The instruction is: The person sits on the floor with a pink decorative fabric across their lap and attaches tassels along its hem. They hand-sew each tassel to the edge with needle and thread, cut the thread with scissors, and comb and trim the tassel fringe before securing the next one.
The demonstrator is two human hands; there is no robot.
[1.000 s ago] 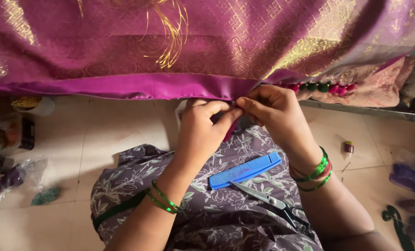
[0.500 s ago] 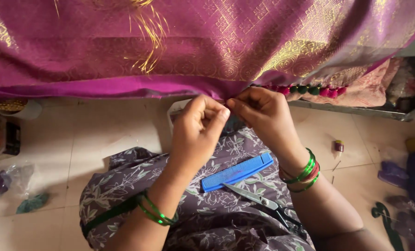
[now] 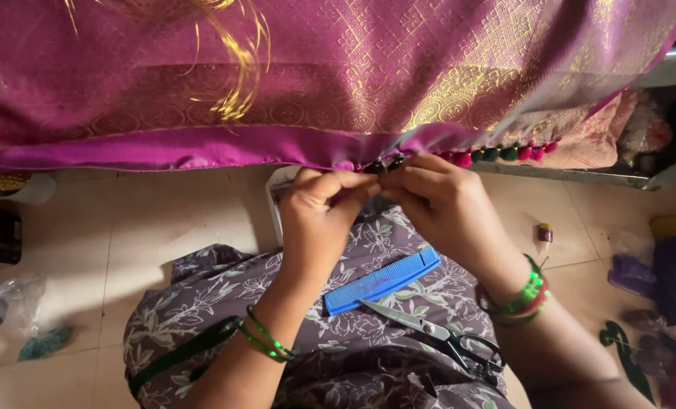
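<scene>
Both hands pinch the hem of the purple-and-gold fabric (image 3: 338, 83): left hand (image 3: 319, 216) and right hand (image 3: 440, 208) meet fingertip to fingertip, steadying the edge. Blue comb (image 3: 382, 280) and scissors (image 3: 436, 337) rest on the lap, within reach.

Bare floor tiles (image 3: 164, 227) lie open leftward (comb (image 3: 382, 280) and scissors (image 3: 436, 333) crowd the lap).

The comb (image 3: 382, 281) lies on the lap, scissors (image 3: 429, 333) just before it (cloth (image 3: 338, 83) hangs behind).

Single head-worn view, steeply downward and close over lap (image 3: 368, 333) and floor (image 3: 149, 227).
</scene>
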